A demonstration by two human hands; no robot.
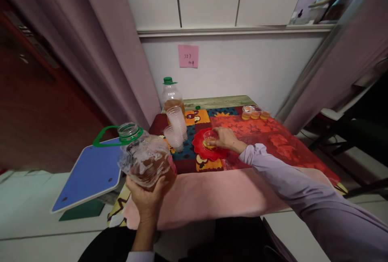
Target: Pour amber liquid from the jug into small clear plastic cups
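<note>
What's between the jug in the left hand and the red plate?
Two stacks of clear cups stand between the jug and the red plate, as the head view shows.

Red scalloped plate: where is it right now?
In the head view, the red scalloped plate lies just right of centre on the patterned multicoloured tablecloth, right of the stacked clear plastic cups, beneath the right hand and its clear plastic cup.

1. Surface (pixel 233 101) with a wood-patterned far edge, spread with a colourful printed cloth (pixel 226 121).
2. Pink cloth (pixel 212 197) along the near edge.
3. Far left: a green-capped jug (pixel 172 94) stands behind two stacks of clear cups (pixel 177 120).
4. Middle: a scalloped red dish (pixel 198 142).
5. Far side: a small green cap (pixel 198 107).
6. Far right: amber-filled cups (pixel 255 115) stand close together.
</note>
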